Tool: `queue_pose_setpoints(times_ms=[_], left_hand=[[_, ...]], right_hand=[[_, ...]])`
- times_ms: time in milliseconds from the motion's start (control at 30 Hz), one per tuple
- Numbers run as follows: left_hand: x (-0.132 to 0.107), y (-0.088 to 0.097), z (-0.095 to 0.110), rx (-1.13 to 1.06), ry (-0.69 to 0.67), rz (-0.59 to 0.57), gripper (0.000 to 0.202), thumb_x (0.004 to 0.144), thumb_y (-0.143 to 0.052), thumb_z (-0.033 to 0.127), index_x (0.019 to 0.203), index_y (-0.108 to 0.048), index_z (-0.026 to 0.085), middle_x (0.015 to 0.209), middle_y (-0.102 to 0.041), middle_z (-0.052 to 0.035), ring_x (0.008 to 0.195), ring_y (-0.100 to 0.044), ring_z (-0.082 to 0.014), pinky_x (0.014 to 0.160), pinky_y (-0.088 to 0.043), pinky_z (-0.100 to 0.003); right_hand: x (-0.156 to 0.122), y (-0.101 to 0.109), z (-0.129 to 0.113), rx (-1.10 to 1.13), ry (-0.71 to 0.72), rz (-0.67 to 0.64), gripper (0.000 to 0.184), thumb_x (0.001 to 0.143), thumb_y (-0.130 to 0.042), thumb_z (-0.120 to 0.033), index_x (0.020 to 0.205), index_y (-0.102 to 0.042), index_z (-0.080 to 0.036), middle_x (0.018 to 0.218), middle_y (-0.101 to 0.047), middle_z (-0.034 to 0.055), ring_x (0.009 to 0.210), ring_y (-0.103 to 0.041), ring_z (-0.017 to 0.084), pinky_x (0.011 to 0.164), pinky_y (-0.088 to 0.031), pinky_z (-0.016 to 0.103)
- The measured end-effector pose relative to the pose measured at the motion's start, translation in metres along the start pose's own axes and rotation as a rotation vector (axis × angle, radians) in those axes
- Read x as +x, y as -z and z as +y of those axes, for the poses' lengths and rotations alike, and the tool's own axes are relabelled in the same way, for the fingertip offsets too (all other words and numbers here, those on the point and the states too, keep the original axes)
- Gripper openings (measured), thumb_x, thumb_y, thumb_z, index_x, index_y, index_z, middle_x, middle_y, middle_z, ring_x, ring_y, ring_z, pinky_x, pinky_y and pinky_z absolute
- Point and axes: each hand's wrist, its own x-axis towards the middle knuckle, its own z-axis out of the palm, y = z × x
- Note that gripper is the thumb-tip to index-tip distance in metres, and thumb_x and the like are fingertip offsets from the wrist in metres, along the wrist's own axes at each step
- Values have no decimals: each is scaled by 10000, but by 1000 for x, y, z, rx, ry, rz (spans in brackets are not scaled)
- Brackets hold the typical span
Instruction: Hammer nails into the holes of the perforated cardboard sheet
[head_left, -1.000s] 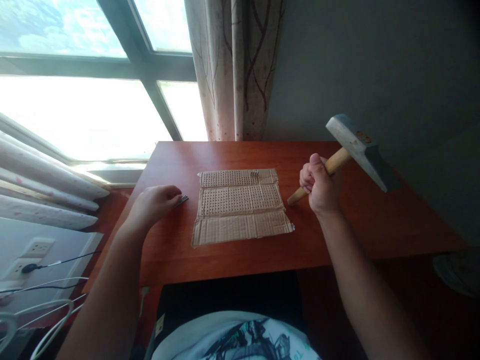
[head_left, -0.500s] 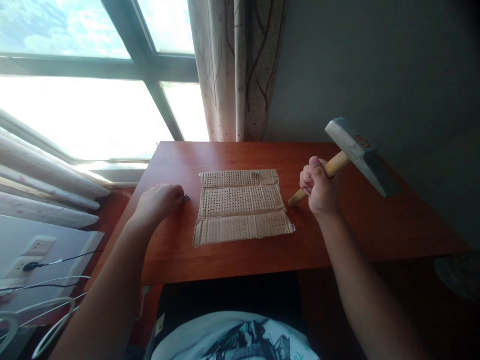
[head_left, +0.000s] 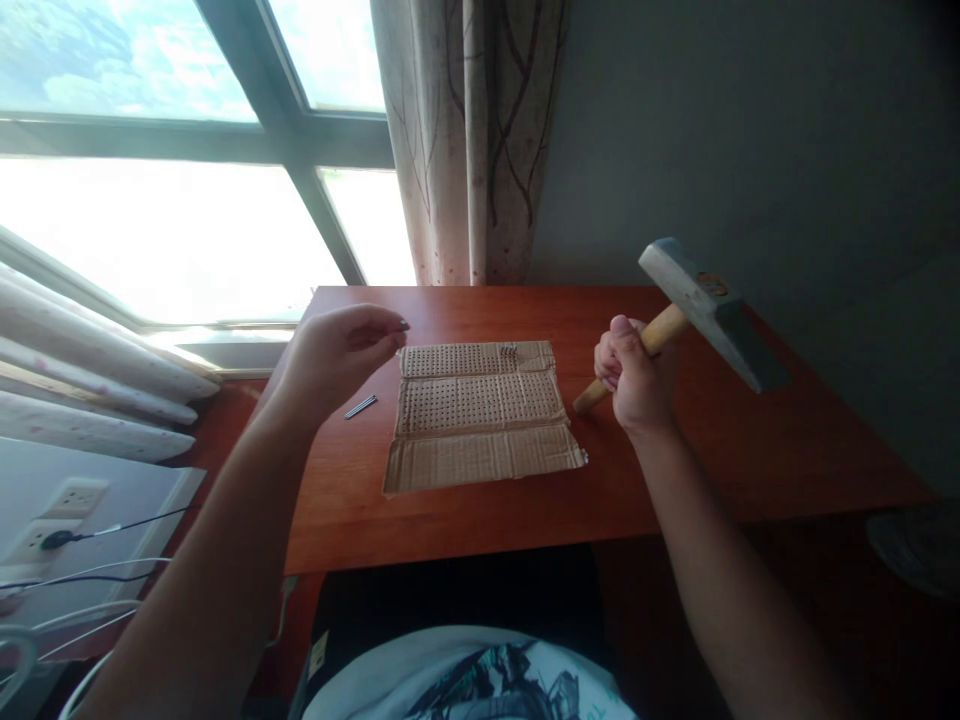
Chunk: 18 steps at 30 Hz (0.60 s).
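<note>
My right hand (head_left: 634, 375) is wrapped round the wooden handle of a hammer (head_left: 712, 300), its metal head raised above the table to the right. The handle's lower end is close to the table, right of a perforated cardboard sheet (head_left: 480, 400). Several nails (head_left: 510, 352) stand near the sheet's far right part. My left hand (head_left: 352, 345) is above the table by the sheet's far left corner, thumb and fingertips pinched. A small dark end shows there, seemingly a nail (head_left: 405, 325), mostly hidden. Loose nails (head_left: 361, 406) lie on the table left of the sheet.
The reddish-brown wooden table (head_left: 450, 525) stands against a dark wall, by a bright window (head_left: 165, 230) and a patterned curtain (head_left: 480, 140). At the lower left are a wall socket (head_left: 45, 535) and cables. My lap is at the near edge.
My left hand has lifted off the loose nails and moved up and right toward the cardboard's far left corner, uncovering them. The hammer stays held almost in place.
</note>
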Motion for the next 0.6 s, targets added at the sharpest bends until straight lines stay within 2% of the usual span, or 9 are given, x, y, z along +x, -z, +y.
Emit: queue_pose_setpoints(times_ms=[100, 167, 333, 433, 600], left_hand=[[12, -27, 27, -165, -88, -94, 144, 804, -694, 330, 846, -721, 195, 835, -753, -39, 783, -713, -170, 763, -595, -315], [20, -47, 36, -201, -134, -141, 117, 801, -689, 294, 837, -709, 185, 812, -746, -33, 766, -710, -163, 740, -586, -301], [34, -84, 30, -124, -170, -203, 103, 813, -649, 265, 824, -689, 171, 791, -737, -32, 718, -671, -146, 690, -542, -275], [36, -93, 22, -37, -179, -219, 103, 827, -629, 255, 834, -693, 174, 785, -735, -28, 694, -644, -134, 674, -506, -258], [33, -94, 18, 56, -186, -223, 112, 842, -612, 226, 863, -709, 175, 811, -745, -36, 688, -636, -132, 677, -479, -255]], right_hand=[[0, 0, 1, 16, 4, -5, 575, 921, -608, -569, 562, -301, -240, 475, -260, -70, 375, -242, 74, 360, -159, 276], [0, 0, 2, 31, 5, -4, 573, 919, -615, -563, 559, -307, -238, 476, -265, -69, 378, -249, 74, 363, -165, 275], [-1, 0, 4, 21, 1, -4, 574, 917, -615, -568, 557, -316, -236, 474, -259, -71, 386, -250, 77, 371, -177, 273], [-2, 1, 4, 64, 3, -6, 568, 918, -629, -539, 551, -324, -232, 473, -265, -70, 388, -249, 76, 374, -161, 276], [-2, 1, 2, 55, -9, -14, 569, 916, -624, -554, 556, -321, -234, 474, -262, -71, 385, -245, 77, 375, -168, 273]])
